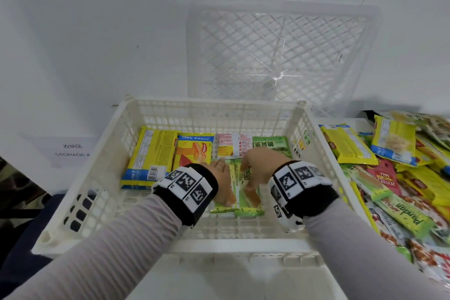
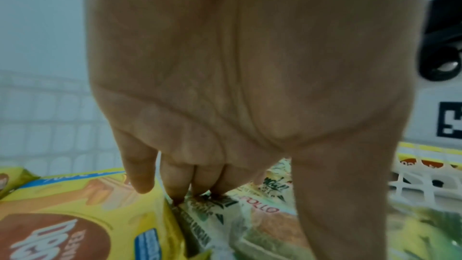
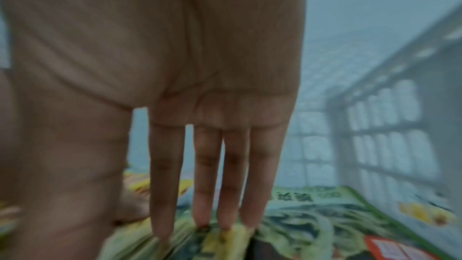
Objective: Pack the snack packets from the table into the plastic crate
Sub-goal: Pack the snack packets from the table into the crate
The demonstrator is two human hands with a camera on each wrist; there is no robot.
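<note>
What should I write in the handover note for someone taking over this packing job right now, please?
Left hand: open, straight fingers pressing the left edge of the green pandan packets inside the crate.
Right hand: open, fingertips touching the same packets from the right.
Done: a back row of four packets lies flat in the crate: two yellow wafer packets, a pink one and a green one. The pandan packets start a second row.
Left: the big pile of packets on the table to the right still needs packing.
</note>
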